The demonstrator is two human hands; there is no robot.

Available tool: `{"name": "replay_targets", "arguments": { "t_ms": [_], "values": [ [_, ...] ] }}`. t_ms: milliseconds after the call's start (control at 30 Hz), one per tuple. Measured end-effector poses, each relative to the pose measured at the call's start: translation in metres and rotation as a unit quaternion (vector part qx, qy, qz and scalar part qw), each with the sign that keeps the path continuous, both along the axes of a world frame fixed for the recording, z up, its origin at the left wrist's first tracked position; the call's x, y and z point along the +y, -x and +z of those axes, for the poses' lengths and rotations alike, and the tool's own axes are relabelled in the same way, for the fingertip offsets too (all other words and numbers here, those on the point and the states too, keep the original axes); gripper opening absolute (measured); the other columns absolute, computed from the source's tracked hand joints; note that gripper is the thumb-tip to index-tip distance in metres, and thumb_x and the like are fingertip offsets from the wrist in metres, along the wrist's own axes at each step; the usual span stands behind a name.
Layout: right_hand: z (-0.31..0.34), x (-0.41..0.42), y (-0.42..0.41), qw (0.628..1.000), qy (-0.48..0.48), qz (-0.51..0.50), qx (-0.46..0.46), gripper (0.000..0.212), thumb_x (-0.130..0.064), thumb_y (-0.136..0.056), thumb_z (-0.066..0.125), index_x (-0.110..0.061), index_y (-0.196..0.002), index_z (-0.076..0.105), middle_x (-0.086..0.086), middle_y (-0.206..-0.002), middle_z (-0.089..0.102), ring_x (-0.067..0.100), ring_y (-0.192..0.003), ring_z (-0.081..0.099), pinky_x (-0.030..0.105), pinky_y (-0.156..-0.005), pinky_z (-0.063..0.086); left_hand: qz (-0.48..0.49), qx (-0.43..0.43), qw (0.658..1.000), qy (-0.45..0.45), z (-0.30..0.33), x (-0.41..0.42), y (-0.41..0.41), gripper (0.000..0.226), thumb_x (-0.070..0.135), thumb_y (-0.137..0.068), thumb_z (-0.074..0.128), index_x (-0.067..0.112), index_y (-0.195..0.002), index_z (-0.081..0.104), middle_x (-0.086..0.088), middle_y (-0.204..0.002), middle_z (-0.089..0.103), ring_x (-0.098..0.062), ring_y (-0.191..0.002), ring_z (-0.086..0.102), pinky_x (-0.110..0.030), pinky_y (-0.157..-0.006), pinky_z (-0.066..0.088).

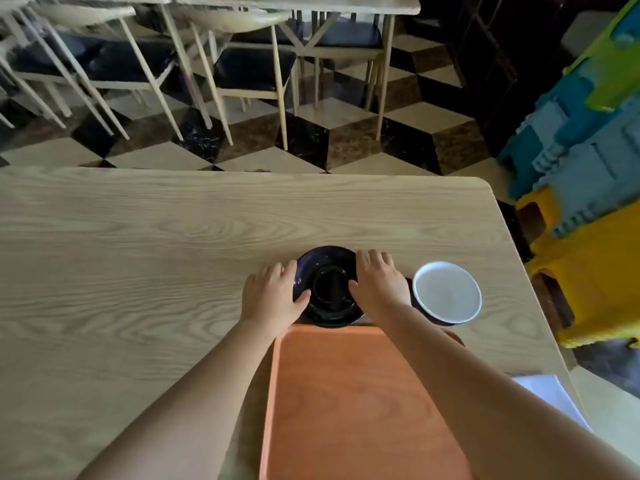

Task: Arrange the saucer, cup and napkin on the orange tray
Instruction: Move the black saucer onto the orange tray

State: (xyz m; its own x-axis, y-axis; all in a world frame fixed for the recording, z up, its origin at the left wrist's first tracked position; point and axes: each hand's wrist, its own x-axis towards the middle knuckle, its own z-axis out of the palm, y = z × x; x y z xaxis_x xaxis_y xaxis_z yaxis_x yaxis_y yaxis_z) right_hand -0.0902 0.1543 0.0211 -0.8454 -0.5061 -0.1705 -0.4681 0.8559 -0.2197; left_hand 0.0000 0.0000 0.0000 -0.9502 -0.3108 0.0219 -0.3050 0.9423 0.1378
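A dark saucer (329, 289) lies on the wooden table just beyond the far edge of the orange tray (346, 403). My left hand (272, 297) grips its left rim and my right hand (379, 284) grips its right rim, thumbs over the top. A cup (446, 292), white inside and dark outside, stands upright to the right of the saucer, beside my right wrist. A white napkin (550, 396) lies at the table's right edge, partly hidden by my right forearm. Nothing rests on the tray.
The light wooden table (138, 254) stretches to the left and ahead. Chairs (249, 64) and another table stand beyond it on a chequered floor. Stacked blue, green and yellow plastic items (588, 168) stand at the right.
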Motion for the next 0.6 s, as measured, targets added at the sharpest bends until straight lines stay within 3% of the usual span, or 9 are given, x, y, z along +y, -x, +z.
{"name": "replay_targets", "arguments": {
  "t_ms": [100, 200, 367, 533, 600],
  "values": [
    [-0.012, -0.009, 0.003, 1.000, -0.010, -0.018, -0.016, 0.046, -0.016, -0.088, 0.052, -0.004, -0.129, 0.033, 0.016, -0.127, 0.045, 0.031, -0.116, 0.043, 0.038, -0.079, 0.048, 0.006, -0.037, 0.999, 0.013, -0.011, -0.002, 0.008, 0.056, 0.048, -0.082, 0.055, 0.015, -0.125, 0.045, -0.005, -0.103, 0.061, -0.026, -0.099, 0.057, -0.037, -0.076, 0.043],
    [-0.025, -0.010, -0.002, 0.998, -0.023, -0.048, -0.038, 0.055, -0.014, -0.088, 0.052, -0.001, -0.135, 0.026, 0.018, -0.130, 0.044, 0.032, -0.119, 0.042, 0.039, -0.081, 0.049, 0.032, -0.040, 0.998, -0.037, -0.021, -0.001, 0.009, 0.073, 0.046, -0.080, 0.061, 0.010, -0.138, 0.034, -0.008, -0.120, 0.057, -0.028, -0.111, 0.054, -0.037, -0.085, 0.044],
    [-0.033, -0.004, -0.005, 0.993, 0.040, -0.096, -0.050, 0.051, -0.007, -0.087, 0.051, -0.003, -0.134, 0.032, 0.017, -0.126, 0.048, 0.034, -0.117, 0.044, 0.040, -0.086, 0.046, 0.074, -0.011, 0.991, -0.110, -0.026, -0.001, 0.010, 0.050, 0.038, -0.077, 0.069, 0.007, -0.111, 0.052, -0.010, -0.105, 0.057, -0.028, -0.099, 0.055, -0.036, -0.073, 0.044],
    [-0.028, -0.001, 0.001, 0.968, 0.164, -0.166, -0.089, 0.036, 0.006, -0.075, 0.049, -0.005, -0.108, 0.057, 0.017, -0.106, 0.060, 0.030, -0.094, 0.052, 0.031, -0.070, 0.039, 0.119, 0.018, 0.957, -0.262, -0.026, -0.002, 0.012, 0.031, 0.013, -0.071, 0.073, 0.005, -0.097, 0.059, -0.013, -0.097, 0.060, -0.029, -0.093, 0.055, -0.038, -0.077, 0.047],
    [-0.023, 0.001, -0.001, 0.958, 0.197, -0.185, -0.098, 0.034, 0.006, -0.075, 0.047, -0.003, -0.105, 0.060, 0.017, -0.103, 0.064, 0.032, -0.094, 0.054, 0.030, -0.069, 0.037, 0.123, 0.033, 0.945, -0.300, -0.023, -0.006, 0.008, 0.022, 0.003, -0.070, 0.066, 0.005, -0.091, 0.061, -0.013, -0.089, 0.065, -0.030, -0.089, 0.058, -0.037, -0.073, 0.045]
  ]
}}
